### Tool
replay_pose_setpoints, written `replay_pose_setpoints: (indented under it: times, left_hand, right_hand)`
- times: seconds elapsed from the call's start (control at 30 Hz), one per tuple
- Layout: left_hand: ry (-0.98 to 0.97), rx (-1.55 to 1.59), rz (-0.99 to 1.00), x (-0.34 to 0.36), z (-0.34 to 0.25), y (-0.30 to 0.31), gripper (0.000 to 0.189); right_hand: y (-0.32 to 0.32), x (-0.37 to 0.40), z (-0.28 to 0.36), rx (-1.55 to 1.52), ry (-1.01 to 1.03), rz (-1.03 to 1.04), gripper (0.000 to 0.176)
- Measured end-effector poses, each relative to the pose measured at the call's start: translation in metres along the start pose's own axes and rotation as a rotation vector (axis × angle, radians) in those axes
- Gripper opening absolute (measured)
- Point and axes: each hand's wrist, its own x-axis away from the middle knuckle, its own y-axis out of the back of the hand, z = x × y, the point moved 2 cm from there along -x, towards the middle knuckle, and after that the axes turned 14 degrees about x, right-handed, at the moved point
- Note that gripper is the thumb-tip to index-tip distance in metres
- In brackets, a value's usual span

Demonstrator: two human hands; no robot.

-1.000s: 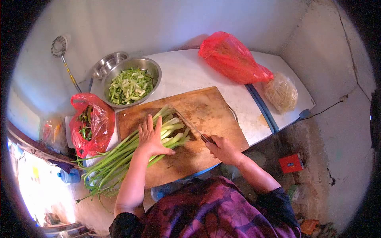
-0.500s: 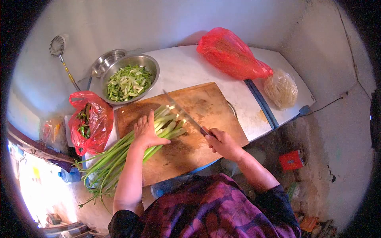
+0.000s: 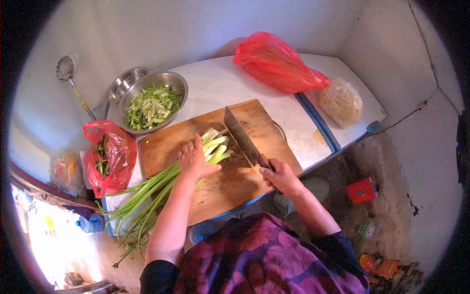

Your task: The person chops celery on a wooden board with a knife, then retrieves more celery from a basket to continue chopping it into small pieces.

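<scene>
A bunch of thin celery stalks (image 3: 215,145) lies across the wooden cutting board (image 3: 264,122), its pale ends on the board and its leafy ends hanging past the lower left edge. Across the bunch rests my left hand (image 3: 194,160), fingers stretched upward and thumb out to the right, gripping it from above. My right hand (image 3: 282,177) is wrapped round the handle of a cleaver (image 3: 240,134). The blade shows its broad side and is just right of the cut ends, apart from them. Cut celery pieces (image 3: 154,105) fill a steel bowl (image 3: 183,90) behind the board.
Left of the board sits a red plastic bag (image 3: 120,157) with green vegetables inside. Another red bag (image 3: 279,63) lies at the back, beside a clear bag of noodle-like strands (image 3: 341,104). A skimmer (image 3: 73,85) leans on the wall. A red box (image 3: 362,190) is on the floor.
The cleaver has swung away from the stalks and turned from edge-on to showing its broad face. My left hand has shifted slightly right along the bunch, whose ends now sit closer together.
</scene>
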Motion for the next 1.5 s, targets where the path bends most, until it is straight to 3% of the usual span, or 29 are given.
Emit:
replay_pose_setpoints:
  times: [0.13, 0.2, 0.3, 0.43, 0.53, 0.63, 0.67, 0.77, 0.9, 0.93, 1.03, 1.23, 1.33, 1.43, 1.5]
  left_hand:
    - [0.001, -0.062, 0.141, 0.014, -0.011, 0.020, 0.135]
    - [-0.005, -0.091, 0.143, 0.015, -0.004, 0.017, 0.133]
    - [0.017, -0.068, 0.128, 0.013, 0.003, 0.012, 0.128]
    - [-0.056, -0.071, 0.095, 0.015, 0.004, 0.007, 0.118]
    - [-0.044, -0.090, 0.088, 0.016, 0.001, 0.006, 0.114]
    - [-0.087, -0.076, 0.025, 0.015, 0.004, 0.001, 0.111]
    - [-0.107, -0.048, 0.027, 0.015, 0.006, 0.000, 0.108]
    - [-0.111, 0.059, 0.020, 0.015, 0.009, 0.001, 0.105]
    - [-0.104, 0.418, -0.083, 0.005, 0.025, 0.005, 0.102]
    - [-0.063, 0.243, -0.125, 0.007, 0.019, 0.011, 0.095]
    - [-0.132, 0.142, -0.021, 0.004, 0.014, 0.010, 0.083]
    - [-0.209, 0.289, -0.171, 0.004, 0.020, 0.007, 0.063]
    - [0.038, 0.697, -0.277, -0.020, 0.041, 0.004, 0.038]
    - [-0.060, 0.239, -0.132, -0.033, 0.042, 0.017, 0.019]
    - [-0.093, 0.154, -0.048, -0.041, 0.038, 0.011, 0.016]
  right_hand:
    - [0.011, 0.001, -0.007, 0.215, 0.040, -0.107, 0.028]
    - [0.014, -0.004, -0.010, 0.384, 0.119, -0.139, 0.030]
    - [0.009, 0.005, 0.014, 0.432, 0.139, -0.017, 0.031]
    - [0.015, -0.002, 0.006, 0.319, 0.099, -0.043, 0.031]
    - [0.018, -0.006, 0.001, 0.578, 0.152, -0.056, 0.028]
    - [0.016, -0.004, 0.004, 0.461, 0.215, -0.004, 0.027]
    - [0.020, -0.006, 0.004, 0.405, 0.130, 0.027, 0.035]
    - [0.025, -0.016, -0.012, 0.337, 0.098, -0.080, 0.034]
    - [0.039, -0.019, -0.027, 0.102, -0.010, -0.043, 0.026]
    - [0.043, -0.019, -0.031, 0.096, 0.001, -0.036, 0.022]
    - [0.046, -0.015, -0.033, -0.011, 0.005, -0.015, 0.019]
    - [0.047, -0.014, -0.046, -0.209, -0.031, -0.015, 0.017]
    - [0.049, -0.019, -0.059, -0.251, -0.013, -0.002, 0.020]
    - [0.052, -0.026, -0.059, -0.277, -0.042, 0.016, 0.025]
    - [0.056, -0.027, -0.056, -0.269, -0.053, 0.044, 0.026]
